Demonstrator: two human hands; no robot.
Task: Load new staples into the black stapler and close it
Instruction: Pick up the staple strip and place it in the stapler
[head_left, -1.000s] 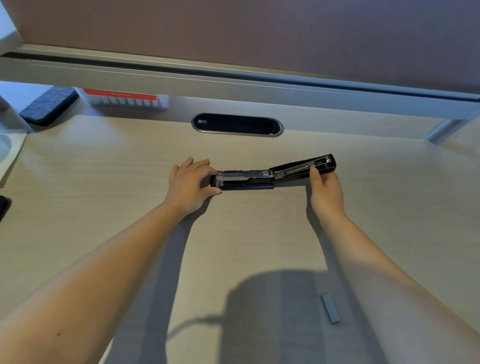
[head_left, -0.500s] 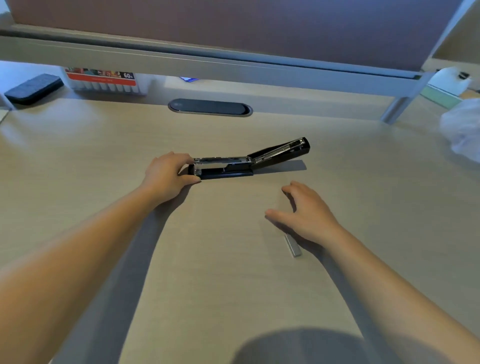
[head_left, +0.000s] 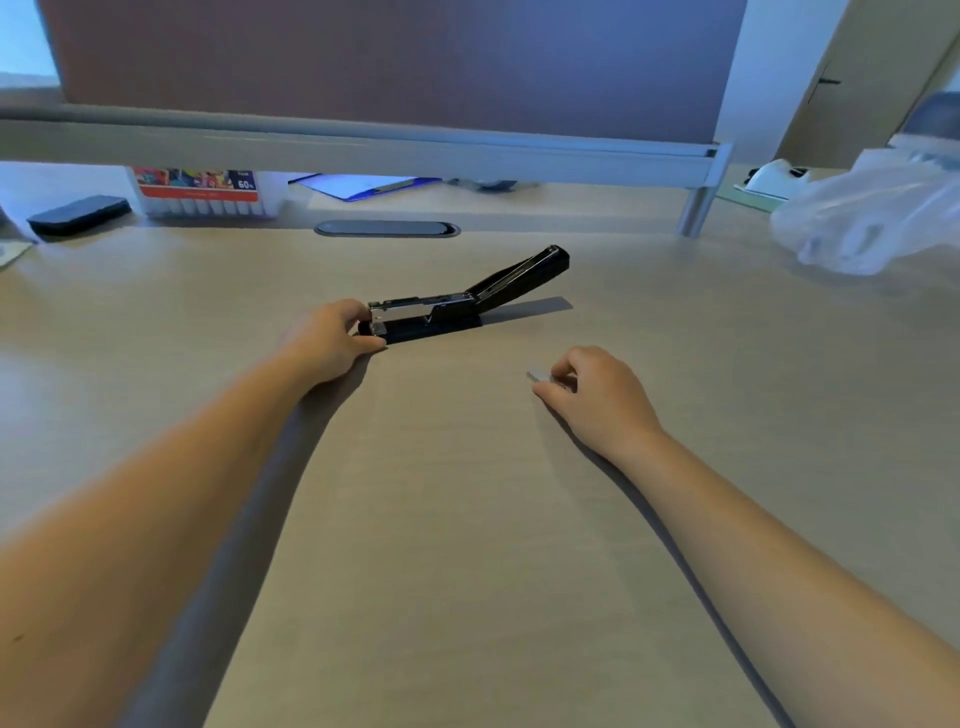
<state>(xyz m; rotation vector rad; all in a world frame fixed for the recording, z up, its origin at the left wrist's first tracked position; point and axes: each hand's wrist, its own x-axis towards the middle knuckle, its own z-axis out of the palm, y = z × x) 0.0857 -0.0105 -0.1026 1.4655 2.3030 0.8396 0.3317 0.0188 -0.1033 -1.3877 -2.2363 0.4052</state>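
Head view shows a wooden tabletop (head_left: 467, 519) with things along its far edge: a dark block (head_left: 78, 214) at the far left corner, then a box of markers (head_left: 200, 191) just beside it. Nearer the middle, the left hand (head_left: 332, 338) is curled around the front end of the black stapler (head_left: 457, 301), holding it down so it cannot slide. The stapler lies near the middle of the tabletop, closer to the far edge, with its top flipped up and back, so the metal track shows. To the right and closer to the near edge, the right hand (head_left: 592, 389) has its fingers pinched narrow on the strip of staples (head_left: 540, 376), which looks like it is touching the tabletop or just off it; I cannot tell which. At the far right edge sits a white plastic bag (head_left: 867, 218). The step now is likely picking up the strip. To do it well, pinch it by its long sides, gently, so it does not snap, keep it flat, and carry it over to the open track with the legs pointing down.
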